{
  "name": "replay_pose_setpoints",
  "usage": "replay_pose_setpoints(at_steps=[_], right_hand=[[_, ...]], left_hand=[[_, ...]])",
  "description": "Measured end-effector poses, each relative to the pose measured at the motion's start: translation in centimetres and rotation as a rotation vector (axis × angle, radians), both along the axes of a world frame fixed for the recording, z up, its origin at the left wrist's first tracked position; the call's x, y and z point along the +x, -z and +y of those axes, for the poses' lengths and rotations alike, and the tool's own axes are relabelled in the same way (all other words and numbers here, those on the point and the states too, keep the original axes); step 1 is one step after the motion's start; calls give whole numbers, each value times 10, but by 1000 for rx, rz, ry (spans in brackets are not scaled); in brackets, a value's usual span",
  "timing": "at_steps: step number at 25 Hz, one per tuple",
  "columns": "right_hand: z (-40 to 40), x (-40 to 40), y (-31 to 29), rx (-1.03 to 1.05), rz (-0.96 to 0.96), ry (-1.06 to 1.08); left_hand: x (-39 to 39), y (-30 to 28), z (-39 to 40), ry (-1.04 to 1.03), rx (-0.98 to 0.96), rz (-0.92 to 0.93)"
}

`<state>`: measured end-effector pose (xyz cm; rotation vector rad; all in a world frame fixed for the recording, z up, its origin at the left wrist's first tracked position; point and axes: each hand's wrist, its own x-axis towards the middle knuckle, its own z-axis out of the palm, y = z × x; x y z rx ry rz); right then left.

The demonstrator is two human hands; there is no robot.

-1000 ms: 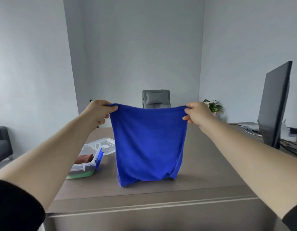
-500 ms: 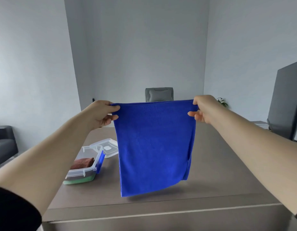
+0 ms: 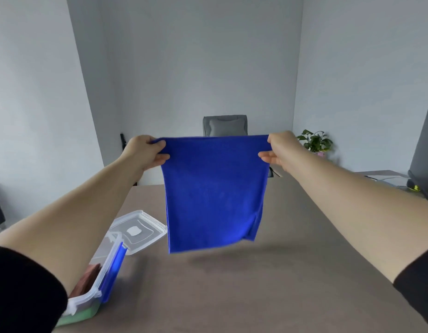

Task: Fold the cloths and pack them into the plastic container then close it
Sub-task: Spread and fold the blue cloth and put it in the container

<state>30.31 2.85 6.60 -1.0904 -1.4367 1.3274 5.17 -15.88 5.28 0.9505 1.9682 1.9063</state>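
- Grey-brown laminate covers the table (image 3: 268,296), which runs from the near edge back toward pale grey walls; a grey chair (image 3: 224,124) stands at its far end, a potted plant (image 3: 315,141) sits in the right corner, and the dark edge of a monitor (image 3: 425,152) shows at the far right.
- Left hand (image 3: 145,151) is closed in a pinch on the upper left corner of the blue cloth (image 3: 215,195), thumb on the near face and fingers curled behind.
- Right hand (image 3: 280,150) is closed the same way on the upper right corner, thumb in front.
- Blue cloth hangs flat between the two hands, its top edge pulled straight, its lower edge clear of the table with a shadow beneath; a second layer shows at the lower right, so it seems doubled over.
- Plastic container (image 3: 97,284) sits open at the near left of the table, partly hidden by the left forearm, with a brown cloth (image 3: 86,278) inside and something green lower down, possibly another cloth.
- Clear lid (image 3: 138,233) lies flat on the table just behind the container.
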Motion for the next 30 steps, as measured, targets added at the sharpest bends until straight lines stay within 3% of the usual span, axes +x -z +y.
replay_pose_setpoints(at_steps=[3, 6, 9, 13, 18, 22, 26, 30], right_hand=[[23, -17, -6, 34, 47, 20], [29, -18, 16, 42, 11, 50], [12, -1, 69, -20, -120, 17], [-34, 38, 157, -65, -385, -118], [-86, 91, 210, -19, -671, -260], [-108, 110, 217, 30, -801, -286], [-106, 99, 204, 67, -1083, -279], [-81, 95, 206, 208, -902, -196]], left_hand=[[-13, -14, 17, -45, 60, 117], [-13, 0, 16, -38, -13, 155], [2, 45, -6, 70, -236, 127], [24, 114, -49, 227, -666, 243], [47, 163, -99, 372, -909, 263], [66, 183, -118, 389, -982, 325], [73, 185, -127, 454, -1017, 313], [70, 183, -108, 364, -924, 455]])
